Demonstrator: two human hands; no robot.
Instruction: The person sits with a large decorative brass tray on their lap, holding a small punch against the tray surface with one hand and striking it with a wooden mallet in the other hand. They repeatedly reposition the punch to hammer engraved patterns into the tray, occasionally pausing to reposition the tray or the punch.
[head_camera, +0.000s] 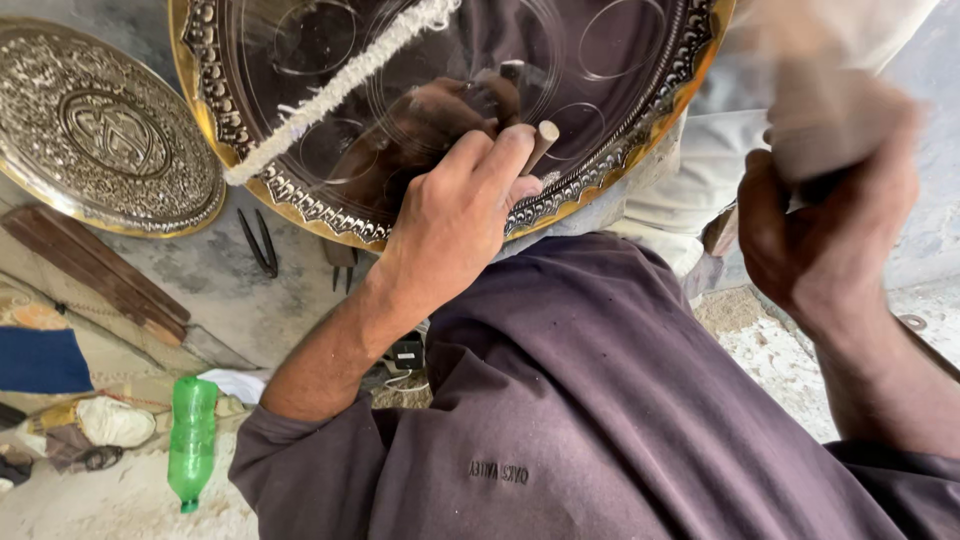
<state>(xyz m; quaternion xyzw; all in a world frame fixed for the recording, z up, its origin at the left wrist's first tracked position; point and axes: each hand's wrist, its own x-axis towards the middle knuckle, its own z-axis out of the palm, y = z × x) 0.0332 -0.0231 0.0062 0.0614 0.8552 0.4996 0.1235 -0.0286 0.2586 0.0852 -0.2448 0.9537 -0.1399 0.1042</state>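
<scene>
Nearest the camera, my dark purple shirt (600, 420) fills the bottom of the view, both sleeves running up to my forearms. My right hand (825, 225) is up at the right, fist closed tight round a hammer (830, 120); the hammer's head is motion-blurred, so I can't tell its shape. It sits well apart from the tray, off to the right of it.

My left hand (460, 215) is in the middle, fingers curled shut on a punch (543, 140), a short rod tilted with its blunt top end sticking out above my knuckles. Its lower tip is hidden behind my fingers, against the tray near the embossed border.

The brass tray (300, 200) is large, round and shiny, with a gold-coloured rim, an ornate raised border and faint scribed circles on the flat face. My hand reflects in it. A white twisted cord (340, 85) lies diagonally across it.

Left side, on the ground: a green plastic bottle (191, 435) lying beside rags, a blue cloth (40, 360), a long brown wooden piece (95, 270). Dividers (260, 240) lie on the grey floor just below the tray rim.

Farthest left, a second round tray (100, 130), fully embossed with a central medallion, lies just beside the first.
</scene>
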